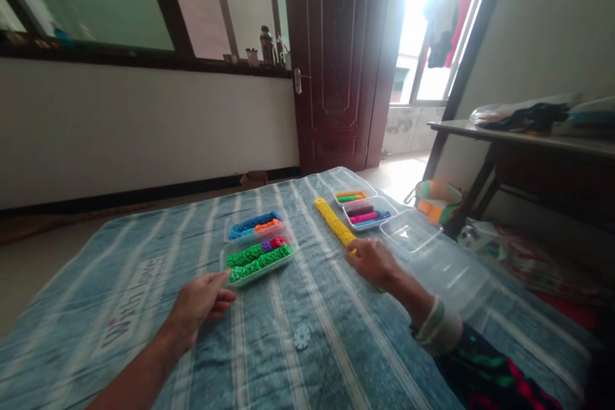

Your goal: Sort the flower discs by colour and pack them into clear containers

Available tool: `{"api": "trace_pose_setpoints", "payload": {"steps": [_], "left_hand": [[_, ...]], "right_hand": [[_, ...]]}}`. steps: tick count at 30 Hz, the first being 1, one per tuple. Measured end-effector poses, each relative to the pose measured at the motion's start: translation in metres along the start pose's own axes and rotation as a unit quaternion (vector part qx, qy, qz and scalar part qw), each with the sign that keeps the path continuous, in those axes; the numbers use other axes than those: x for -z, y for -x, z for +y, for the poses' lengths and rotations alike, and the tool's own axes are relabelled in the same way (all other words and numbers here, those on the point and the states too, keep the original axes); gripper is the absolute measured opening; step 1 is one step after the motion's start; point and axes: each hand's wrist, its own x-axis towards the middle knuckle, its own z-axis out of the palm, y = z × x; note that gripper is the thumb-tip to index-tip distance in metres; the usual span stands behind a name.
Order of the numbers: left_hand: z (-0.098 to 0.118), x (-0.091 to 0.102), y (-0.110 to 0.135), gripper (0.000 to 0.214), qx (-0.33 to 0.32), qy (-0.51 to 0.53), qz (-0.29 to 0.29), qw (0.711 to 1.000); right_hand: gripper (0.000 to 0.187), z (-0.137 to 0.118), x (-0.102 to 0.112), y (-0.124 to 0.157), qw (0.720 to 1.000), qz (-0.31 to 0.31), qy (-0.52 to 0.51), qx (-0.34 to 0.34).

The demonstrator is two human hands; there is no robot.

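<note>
My right hand (375,264) is closed around the lower part of a long yellow stack of plastic discs (334,221). The stack lies slanted on the striped cloth, and a bit of its near end shows below my hand. My left hand (204,300) has its fingers apart, with the fingertips at the near left corner of a clear plastic box (262,274). Inside that box are two green disc stacks (259,264) and shorter red and purple pieces (273,244). A single pale snowflake-shaped disc (302,337) lies between my hands, nearer to me.
Behind the green box, another clear box (228,229) holds blue and orange stacks. At the back right, one box (372,227) has pink, dark and blue stacks; another (358,187) has orange and green ones. Clear lids or trays (412,232) lie right. A desk (528,134) stands beyond.
</note>
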Motion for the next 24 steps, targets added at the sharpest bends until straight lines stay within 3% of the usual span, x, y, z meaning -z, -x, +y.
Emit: {"api": "trace_pose_setpoints", "payload": {"steps": [4,6,10,12,15,17,21,24], "left_hand": [[-0.006,-0.012,0.032,0.028,0.116,0.148,-0.015,0.982],[-0.012,-0.024,0.052,0.033,0.126,0.149,-0.074,0.978],[-0.013,-0.06,0.074,0.037,0.01,-0.017,-0.276,0.961],[-0.004,-0.08,0.075,0.035,-0.09,-0.096,-0.316,0.94],[0.016,-0.108,0.072,0.031,-0.241,-0.19,-0.287,0.908],[0.025,-0.122,0.072,0.029,-0.29,-0.232,-0.27,0.888],[0.025,-0.136,0.074,0.03,-0.297,-0.244,-0.304,0.872],[0.018,-0.131,0.073,0.032,-0.289,-0.225,-0.297,0.882]], "right_hand": [[0.031,0.031,0.022,0.014,0.995,0.016,0.076,-0.062],[0.033,0.041,0.021,0.025,0.994,0.006,0.087,-0.069],[0.038,0.047,0.007,0.048,0.993,-0.02,0.092,-0.068],[0.036,0.046,0.003,0.054,0.993,-0.016,0.094,-0.069],[0.029,0.046,0.01,0.051,0.989,0.019,0.126,-0.077],[0.024,0.052,0.02,0.042,0.979,0.053,0.176,-0.084],[0.017,0.075,0.038,0.02,0.963,0.028,0.256,-0.083],[0.024,0.082,0.041,0.018,0.964,0.028,0.261,-0.052]]}}
